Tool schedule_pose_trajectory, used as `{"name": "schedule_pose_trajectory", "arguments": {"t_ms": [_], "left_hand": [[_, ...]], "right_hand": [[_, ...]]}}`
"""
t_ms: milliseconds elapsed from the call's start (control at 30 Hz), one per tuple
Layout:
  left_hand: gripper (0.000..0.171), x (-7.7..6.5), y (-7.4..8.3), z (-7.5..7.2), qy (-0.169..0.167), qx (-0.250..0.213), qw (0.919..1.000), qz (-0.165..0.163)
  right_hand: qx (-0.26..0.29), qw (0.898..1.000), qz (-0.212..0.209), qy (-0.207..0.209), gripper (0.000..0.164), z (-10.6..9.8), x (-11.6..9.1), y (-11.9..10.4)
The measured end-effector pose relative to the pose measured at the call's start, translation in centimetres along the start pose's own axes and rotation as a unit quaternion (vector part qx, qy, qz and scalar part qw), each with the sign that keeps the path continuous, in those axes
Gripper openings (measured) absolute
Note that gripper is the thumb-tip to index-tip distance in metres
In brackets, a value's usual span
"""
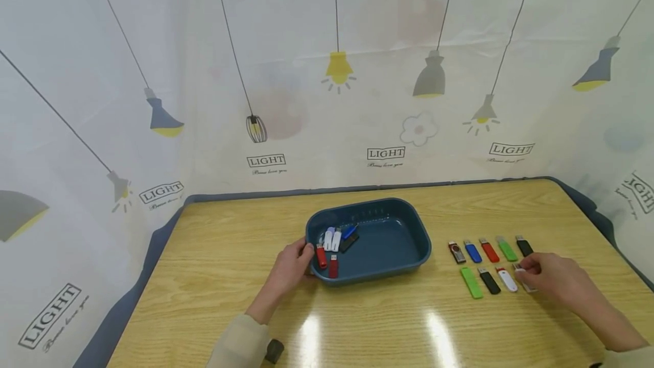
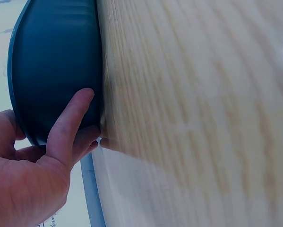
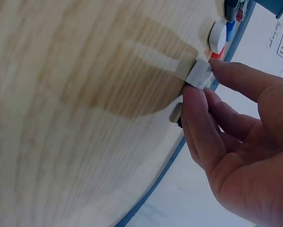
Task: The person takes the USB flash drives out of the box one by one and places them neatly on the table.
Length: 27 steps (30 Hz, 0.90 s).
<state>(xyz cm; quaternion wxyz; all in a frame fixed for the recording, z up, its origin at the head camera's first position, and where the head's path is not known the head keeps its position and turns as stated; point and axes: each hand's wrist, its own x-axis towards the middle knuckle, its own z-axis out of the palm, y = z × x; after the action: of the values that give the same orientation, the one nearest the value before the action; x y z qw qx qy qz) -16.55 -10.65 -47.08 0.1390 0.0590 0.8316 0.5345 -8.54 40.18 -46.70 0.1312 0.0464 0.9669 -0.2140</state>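
Wood-grained counter [image 1: 219, 254] lay beneath the pale USB drive [image 3: 199, 74], which the right hand [image 1: 562, 277] pinched in its fingers at the head view's lower right, long axis slanting upper left to lower right, well apart from the blue tray [image 1: 383, 249] gripped by the left hand [image 1: 290, 266].

The person wore pale cream-beige long sleeves: the left sleeve [image 1: 238, 343] looked plain and ended short of the wrist, leaving the left hand [image 1: 290, 266] bare; the right sleeve [image 1: 632, 358], similarly pale, showed only its end, the right hand [image 1: 561, 278] bare too. A small, rounded black piece [image 1: 274, 351] showed beside the left cuff.
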Motion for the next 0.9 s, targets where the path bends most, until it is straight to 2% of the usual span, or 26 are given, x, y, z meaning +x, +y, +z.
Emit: {"name": "schedule_pose_trajectory", "arguments": {"t_ms": [300, 433, 633, 900], "left_hand": [[0.045, 0.1, 0.1, 0.1, -0.004, -0.007, 1.0, 0.002], [0.045, 0.1, 0.2, 0.2, -0.003, -0.01, 0.9999, 0.003], [0.046, 0.1, 0.3, 0.1, -0.003, -0.006, 1.0, 0.002], [0.046, 0.0, 0.2, 0.0, -0.004, -0.015, 0.9999, -0.007]], "right_hand": [[0.0, 1.0, 0.003, 0.002, 0.04, -0.2, -0.2, -0.1], [-0.01, 1.0, 0.006, 0.015, 0.042, -0.4, -0.5, -0.1], [-0.013, 0.997, -0.022, 0.079, 0.037, -1.4, -1.4, -1.1], [0.009, 0.984, -0.064, 0.166, 0.044, -3.3, -2.0, -4.6]]}}
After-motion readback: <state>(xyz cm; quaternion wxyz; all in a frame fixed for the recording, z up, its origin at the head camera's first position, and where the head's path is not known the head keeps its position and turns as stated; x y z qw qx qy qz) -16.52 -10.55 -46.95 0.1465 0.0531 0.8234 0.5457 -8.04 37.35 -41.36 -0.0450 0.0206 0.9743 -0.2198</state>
